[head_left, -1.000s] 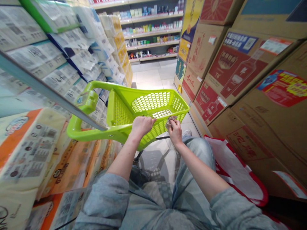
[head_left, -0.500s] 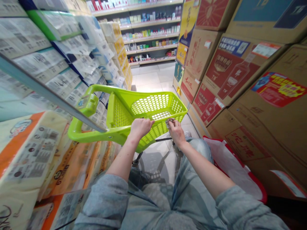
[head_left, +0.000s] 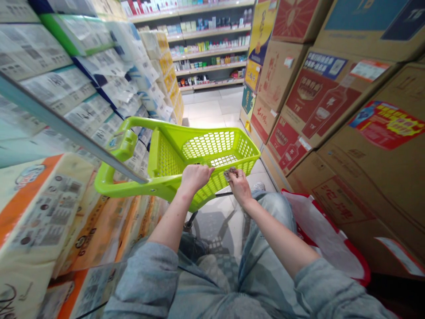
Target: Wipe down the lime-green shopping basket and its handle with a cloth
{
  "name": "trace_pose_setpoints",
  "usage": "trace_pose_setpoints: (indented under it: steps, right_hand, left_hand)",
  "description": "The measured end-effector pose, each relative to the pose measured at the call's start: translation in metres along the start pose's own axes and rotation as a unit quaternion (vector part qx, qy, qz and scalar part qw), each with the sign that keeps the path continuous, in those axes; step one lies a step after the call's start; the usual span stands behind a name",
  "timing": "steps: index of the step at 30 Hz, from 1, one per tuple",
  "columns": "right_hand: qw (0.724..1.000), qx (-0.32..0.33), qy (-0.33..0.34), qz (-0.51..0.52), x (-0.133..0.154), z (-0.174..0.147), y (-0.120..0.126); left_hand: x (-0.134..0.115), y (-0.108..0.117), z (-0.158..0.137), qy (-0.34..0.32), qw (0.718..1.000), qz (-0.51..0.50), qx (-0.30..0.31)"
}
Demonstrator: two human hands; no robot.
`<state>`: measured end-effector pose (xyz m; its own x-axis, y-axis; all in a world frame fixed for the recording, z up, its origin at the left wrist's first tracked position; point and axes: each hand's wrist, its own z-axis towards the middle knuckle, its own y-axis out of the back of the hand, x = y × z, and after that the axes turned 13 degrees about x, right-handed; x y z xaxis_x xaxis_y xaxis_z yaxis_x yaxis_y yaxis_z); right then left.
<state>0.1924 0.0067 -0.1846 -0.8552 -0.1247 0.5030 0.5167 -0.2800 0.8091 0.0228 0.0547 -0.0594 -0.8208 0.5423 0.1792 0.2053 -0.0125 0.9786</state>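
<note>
A lime-green plastic shopping cart with a mesh basket stands crosswise in front of me, its handle to the left. On the near rim of the basket, my left hand is closed with its fingers wrapped over the edge. My right hand pinches a crumpled greyish cloth against the near side of the basket, right of my left hand. Some of the cloth is hidden by the fingers. The basket's visible inside shows bare mesh.
Packs of tissue are stacked along the left, behind a slanting metal-edged panel. Cardboard cartons rise on the right, with a red-rimmed white container beside my leg. Shelves of small goods stand at the far end.
My right hand has moved slightly left along the basket's near side with the cloth. My left hand keeps its place on the rim, and the cart has hardly moved.
</note>
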Motion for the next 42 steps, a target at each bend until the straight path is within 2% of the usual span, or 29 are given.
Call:
trace_pose_setpoints:
  steps: [6,11,14,20,25,31,37,42]
  right_hand:
    - [0.999,0.023,0.031,0.034,-0.005,-0.009,-0.003]
    - [0.998,0.001,-0.017,0.052,-0.021,-0.025,-0.008]
    - [0.999,-0.019,-0.018,0.035,-0.024,-0.018,-0.007]
    - [0.999,-0.001,-0.045,0.003,-0.024,0.004,-0.006]
    - [0.999,-0.015,-0.011,0.045,-0.027,-0.011,-0.007]
    - [0.996,-0.024,-0.010,0.079,-0.020,-0.021,-0.015]
    - [0.999,-0.006,-0.030,0.036,-0.012,-0.003,-0.028]
    - [0.999,0.014,0.025,0.021,-0.023,-0.018,-0.026]
  left_hand:
    - [0.001,-0.001,0.001,-0.001,1.000,-0.011,0.002]
    - [0.001,-0.002,0.000,-0.004,1.000,-0.009,-0.003]
    - [0.001,-0.002,0.000,-0.005,1.000,-0.006,-0.002]
    - [0.000,-0.001,0.000,-0.002,1.000,-0.003,-0.003]
    - [0.001,-0.002,0.001,-0.004,1.000,-0.003,-0.005]
    - [0.001,-0.003,0.001,-0.006,1.000,-0.007,-0.011]
    - [0.002,-0.003,0.001,-0.009,1.000,0.000,-0.018]
    - [0.002,-0.003,0.001,-0.007,1.000,-0.003,-0.014]
